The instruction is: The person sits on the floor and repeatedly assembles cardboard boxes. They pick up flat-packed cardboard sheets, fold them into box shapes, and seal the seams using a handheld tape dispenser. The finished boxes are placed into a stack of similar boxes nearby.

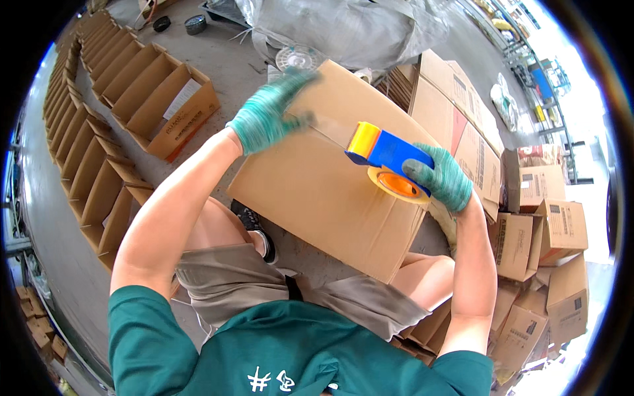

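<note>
A large brown cardboard box [310,191] stands in front of my knees, its closed flaps facing up. My right hand [448,177], in a green knit glove, is wrapped round a blue and yellow tape dispenser [399,153]. A roll of tape [400,185] with an orange core sits in the dispenser, which is held over the box's right part. At the upper left of the box is my left hand [272,113], gloved alike. Its fingers are spread and slightly blurred, with nothing visible in them; whether they touch the cardboard I cannot tell.
Long rows of open cartons [142,82] curve along the left. Flattened cardboard [462,125] leans at the right, above a pile of boxes [528,244]. Grey plastic sheeting [350,33] covers something at the back, near a white spool [296,58]. Metal shelving [538,63] runs along the far right.
</note>
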